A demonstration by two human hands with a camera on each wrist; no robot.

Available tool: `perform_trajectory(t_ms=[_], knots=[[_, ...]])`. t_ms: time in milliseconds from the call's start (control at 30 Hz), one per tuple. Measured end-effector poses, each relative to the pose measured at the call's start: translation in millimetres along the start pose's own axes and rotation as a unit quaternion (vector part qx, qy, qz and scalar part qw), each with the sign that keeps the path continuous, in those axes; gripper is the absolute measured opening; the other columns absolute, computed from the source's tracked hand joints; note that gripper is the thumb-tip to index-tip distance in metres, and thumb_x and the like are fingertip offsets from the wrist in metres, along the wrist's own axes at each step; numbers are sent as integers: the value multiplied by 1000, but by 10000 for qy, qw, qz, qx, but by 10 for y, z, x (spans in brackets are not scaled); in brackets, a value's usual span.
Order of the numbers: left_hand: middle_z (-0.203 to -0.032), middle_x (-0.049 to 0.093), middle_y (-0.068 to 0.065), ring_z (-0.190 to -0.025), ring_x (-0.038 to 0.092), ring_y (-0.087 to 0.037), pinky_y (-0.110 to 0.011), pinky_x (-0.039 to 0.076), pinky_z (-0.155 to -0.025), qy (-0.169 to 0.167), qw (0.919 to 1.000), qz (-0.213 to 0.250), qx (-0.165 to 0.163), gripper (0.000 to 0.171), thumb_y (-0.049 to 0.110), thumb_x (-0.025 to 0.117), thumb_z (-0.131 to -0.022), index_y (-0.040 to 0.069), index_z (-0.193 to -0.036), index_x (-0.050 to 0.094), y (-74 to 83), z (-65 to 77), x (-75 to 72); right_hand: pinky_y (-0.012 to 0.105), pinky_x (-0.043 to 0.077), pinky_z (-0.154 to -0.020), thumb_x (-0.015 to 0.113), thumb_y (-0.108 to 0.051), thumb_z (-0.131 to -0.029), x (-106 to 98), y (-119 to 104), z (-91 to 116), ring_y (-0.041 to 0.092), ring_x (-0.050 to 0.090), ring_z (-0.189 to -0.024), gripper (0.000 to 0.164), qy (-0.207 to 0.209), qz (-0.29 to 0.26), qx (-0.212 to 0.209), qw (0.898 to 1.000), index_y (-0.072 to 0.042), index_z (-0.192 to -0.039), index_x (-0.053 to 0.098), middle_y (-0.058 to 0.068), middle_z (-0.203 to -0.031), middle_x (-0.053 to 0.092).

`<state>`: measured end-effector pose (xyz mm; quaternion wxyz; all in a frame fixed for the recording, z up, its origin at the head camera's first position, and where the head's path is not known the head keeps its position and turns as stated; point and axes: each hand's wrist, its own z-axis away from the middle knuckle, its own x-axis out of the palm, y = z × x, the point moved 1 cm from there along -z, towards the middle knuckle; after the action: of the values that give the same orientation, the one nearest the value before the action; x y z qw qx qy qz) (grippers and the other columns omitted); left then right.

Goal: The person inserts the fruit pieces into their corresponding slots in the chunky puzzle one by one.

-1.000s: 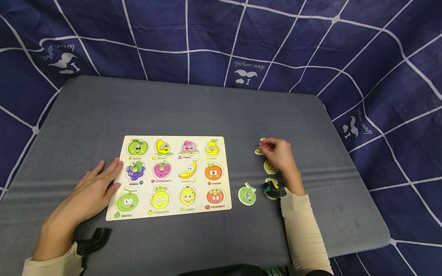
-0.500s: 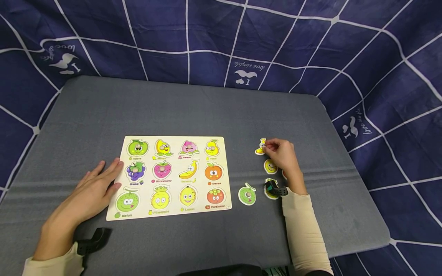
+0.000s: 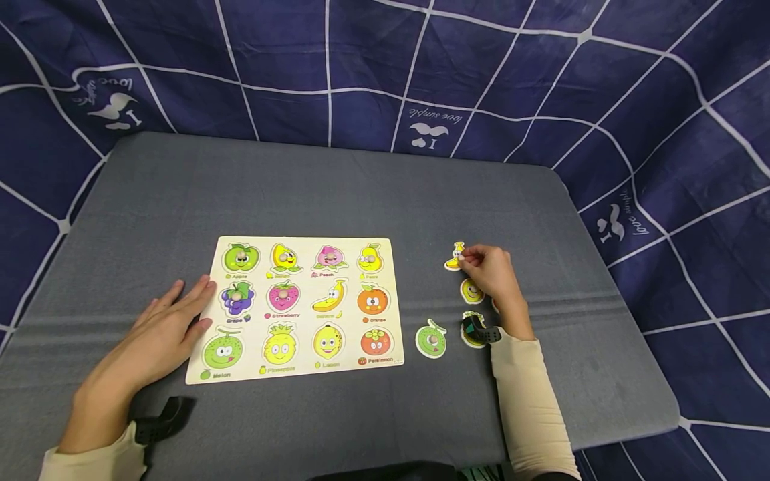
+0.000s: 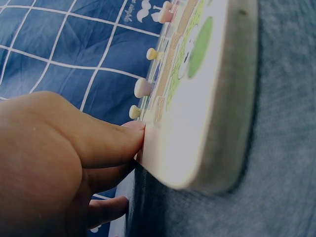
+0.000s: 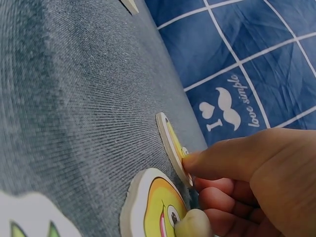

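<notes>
Right hand [image 3: 494,272] is pinching the banana [image 3: 452,263], with the lemon [image 3: 472,290] lying close by

The banana is lying on the table [image 3: 337,194], well apart from the board [image 3: 305,327] on its right, just beyond the lemon. The right hand's thumb and curled fingers are closing on it at its right side. The thumb is covering the spot, so whether they are gripping a knob or just the rim is impossible to tell; nor is it clear whether the piece is lifting at all.

If they are holding only the rim, the banana could be twisting or slipping out, since the pinch looks off-centre. The lemon's knob is standing close under the curled fingers, so a low sideways sweep could be knocking that piece along. The wrist mount [image 3: 481,331] is hanging over the pineapple [image 5: 32,215] and could be brushing it.

The left hand [image 3: 159,327] is lying with fingers extended, gripping nothing, its tips touching the board's left edge; an uneven push there could be sliding the board.
</notes>
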<state>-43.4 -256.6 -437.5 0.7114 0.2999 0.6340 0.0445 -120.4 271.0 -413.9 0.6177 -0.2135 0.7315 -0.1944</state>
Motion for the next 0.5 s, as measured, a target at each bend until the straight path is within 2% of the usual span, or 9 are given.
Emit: perform_trajectory(t_ms=[233,500], knots=[[-157,23,-26,-143,10,-55,-76,9,-105,-115,9999,-8,-92,59,10,55,-101,-5,-152,28,5,1,-1,20,46,-60,74,-8,-87,4,-4,-1,13,63,-64,13,-39,28,3,10000,4,-91,74,11,-76,71],[-157,23,-26,-143,10,-55,-76,8,-105,-57,10000,-13,-72,60,9,55,-101,-5,-152,27,11,1,-7,20,46,-59,73,-8,-87,-2,-1,2,16,64,-65,12,-65,99,-17,9999,4,-90,74,11,-76,71]])
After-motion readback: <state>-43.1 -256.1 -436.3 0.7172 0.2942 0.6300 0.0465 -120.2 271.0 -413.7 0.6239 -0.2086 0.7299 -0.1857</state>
